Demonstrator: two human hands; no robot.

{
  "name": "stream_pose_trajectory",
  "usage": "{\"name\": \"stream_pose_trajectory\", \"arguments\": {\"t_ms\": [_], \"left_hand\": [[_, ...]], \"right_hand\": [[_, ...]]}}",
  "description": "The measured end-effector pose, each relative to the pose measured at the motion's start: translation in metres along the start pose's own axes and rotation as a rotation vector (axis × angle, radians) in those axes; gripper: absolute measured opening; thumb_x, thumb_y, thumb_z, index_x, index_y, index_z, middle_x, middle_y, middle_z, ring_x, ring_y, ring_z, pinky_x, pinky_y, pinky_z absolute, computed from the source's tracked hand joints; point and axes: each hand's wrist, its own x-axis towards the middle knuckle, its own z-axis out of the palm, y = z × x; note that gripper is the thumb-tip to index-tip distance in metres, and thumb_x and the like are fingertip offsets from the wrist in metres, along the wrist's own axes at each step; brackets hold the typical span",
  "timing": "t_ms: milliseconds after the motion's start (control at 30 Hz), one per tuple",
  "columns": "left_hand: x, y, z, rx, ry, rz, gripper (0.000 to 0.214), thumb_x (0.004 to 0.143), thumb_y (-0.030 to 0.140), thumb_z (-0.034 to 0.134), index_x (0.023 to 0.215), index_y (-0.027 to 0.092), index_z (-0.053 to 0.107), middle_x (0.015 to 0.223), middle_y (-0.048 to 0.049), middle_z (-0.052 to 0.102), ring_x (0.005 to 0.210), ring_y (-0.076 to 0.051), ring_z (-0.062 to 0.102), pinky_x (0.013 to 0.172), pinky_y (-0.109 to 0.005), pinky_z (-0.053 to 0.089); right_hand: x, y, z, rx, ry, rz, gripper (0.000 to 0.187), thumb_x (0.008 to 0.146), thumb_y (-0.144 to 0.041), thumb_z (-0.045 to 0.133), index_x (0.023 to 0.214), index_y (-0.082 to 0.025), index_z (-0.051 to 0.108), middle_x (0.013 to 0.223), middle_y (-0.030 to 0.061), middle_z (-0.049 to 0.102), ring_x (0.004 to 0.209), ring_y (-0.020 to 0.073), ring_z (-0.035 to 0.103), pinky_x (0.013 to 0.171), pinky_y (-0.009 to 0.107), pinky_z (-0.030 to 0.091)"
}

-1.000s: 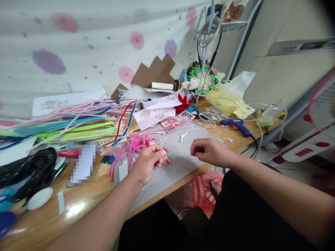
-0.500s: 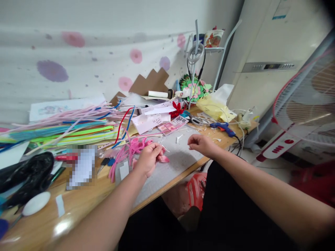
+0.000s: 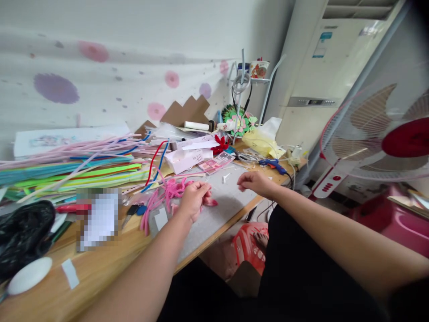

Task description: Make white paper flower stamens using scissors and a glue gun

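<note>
My left hand (image 3: 194,200) is closed over the grey mat (image 3: 191,241), its thumb and forefinger pressed together. It grips a pink petal-shaped piece (image 3: 210,202), mostly hidden by the fingers. Just behind it lies a tangle of bright pink fuzzy stems (image 3: 174,188). To the right, my right hand (image 3: 255,183) hovers near the table's front edge with loosely bent fingers, slightly apart; nothing shows in them. Between the hands, farther back, a small white piece (image 3: 225,179) rests on the mat. A blue glue gun (image 3: 275,165) lies beyond my right hand.
Bundles of coloured fuzzy stems (image 3: 83,172) cover the table's left back. Papers, a pink palette (image 3: 214,163), scissors (image 3: 247,156) and a red flower (image 3: 220,144) lie behind the mat. A fan (image 3: 362,138) stands at right, a red stool (image 3: 250,243) below the table.
The view has turned to the right, bringing more of the fan into sight. My right hand's fingers have loosened slightly. My left hand keeps its grip on the pink piece.
</note>
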Motion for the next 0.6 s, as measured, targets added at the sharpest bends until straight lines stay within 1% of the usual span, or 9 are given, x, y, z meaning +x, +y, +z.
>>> {"name": "stream_pose_trajectory", "arguments": {"t_ms": [33,67,133,200,233,300,367,500,600], "left_hand": [[0.0,0.001,-0.001,0.005,0.008,0.009,0.017,0.087,0.029,0.058,0.091,0.013,0.06,0.08,-0.0019,0.062,0.06,-0.011,0.059,0.054,-0.025,0.049],[-0.001,0.001,-0.001,0.014,0.017,0.019,0.017,0.085,0.029,0.059,0.08,0.013,0.058,0.066,0.0019,0.058,0.049,-0.008,0.051,0.046,-0.02,0.042],[-0.002,0.002,0.0,0.048,0.034,0.032,0.022,0.081,0.03,0.061,0.067,0.015,0.052,0.052,0.0069,0.047,0.038,-0.004,0.039,0.038,-0.016,0.029],[-0.003,0.003,0.005,0.105,0.05,0.035,0.02,0.079,0.029,0.059,0.066,0.017,0.051,0.049,0.0077,0.045,0.038,-0.004,0.036,0.038,-0.016,0.026],[-0.003,0.004,0.01,0.14,0.058,0.035,0.017,0.079,0.028,0.058,0.067,0.017,0.051,0.049,0.0076,0.046,0.039,-0.005,0.037,0.038,-0.016,0.026],[-0.001,0.005,0.02,0.217,0.068,0.028,0.014,0.078,0.026,0.057,0.067,0.016,0.054,0.049,0.0071,0.047,0.041,-0.006,0.038,0.04,-0.016,0.028],[0.004,0.008,0.033,0.296,0.066,0.016,0.014,0.077,0.025,0.057,0.067,0.016,0.055,0.049,0.0063,0.048,0.044,-0.007,0.041,0.042,-0.016,0.03],[0.016,0.015,0.05,0.431,0.036,-0.035,0.014,0.079,0.026,0.055,0.068,0.017,0.056,0.052,0.0055,0.049,0.045,-0.008,0.043,0.043,-0.018,0.032],[0.023,0.022,0.055,0.511,-0.017,-0.087,0.014,0.08,0.026,0.055,0.069,0.017,0.057,0.054,0.0055,0.049,0.046,-0.008,0.042,0.043,-0.019,0.032]], "right_hand": [[0.002,-0.003,-0.002,-0.016,-0.02,-0.006,0.002,0.07,-0.015,0.059,0.07,-0.015,0.062,0.06,0.0006,0.064,0.057,0.0108,0.06,0.056,0.022,0.047],[0.004,-0.004,-0.005,-0.028,-0.05,-0.008,0.003,0.069,-0.015,0.06,0.071,-0.015,0.063,0.061,0.0004,0.064,0.056,0.0104,0.06,0.055,0.021,0.047],[0.01,-0.004,-0.01,-0.042,-0.126,-0.005,0.008,0.071,-0.02,0.062,0.075,-0.014,0.065,0.054,-0.0014,0.061,0.046,0.0095,0.055,0.047,0.021,0.044],[0.016,-0.004,-0.013,-0.04,-0.193,-0.012,0.015,0.075,-0.027,0.06,0.076,-0.013,0.066,0.05,-0.0018,0.059,0.041,0.0093,0.053,0.043,0.021,0.042],[0.019,-0.005,-0.014,-0.036,-0.22,-0.03,0.017,0.077,-0.029,0.059,0.075,-0.013,0.066,0.052,-0.0009,0.06,0.044,0.0098,0.054,0.045,0.021,0.043],[0.024,-0.008,-0.012,-0.03,-0.259,-0.092,0.016,0.077,-0.028,0.06,0.077,-0.013,0.066,0.063,0.0014,0.065,0.056,0.0114,0.059,0.055,0.022,0.045],[0.029,-0.013,-0.009,-0.028,-0.297,-0.164,0.016,0.074,-0.028,0.064,0.082,-0.014,0.067,0.071,0.0019,0.066,0.065,0.0125,0.059,0.06,0.023,0.044],[0.044,-0.013,-0.008,-0.058,-0.345,-0.264,0.021,0.07,-0.032,0.071,0.076,-0.014,0.063,0.067,0.0008,0.062,0.061,0.0125,0.053,0.055,0.022,0.038],[0.058,-0.001,-0.012,-0.027,-0.418,-0.29,0.015,0.073,-0.027,0.069,0.072,-0.014,0.06,0.062,-0.0025,0.056,0.057,0.0102,0.048,0.053,0.021,0.034]]}}
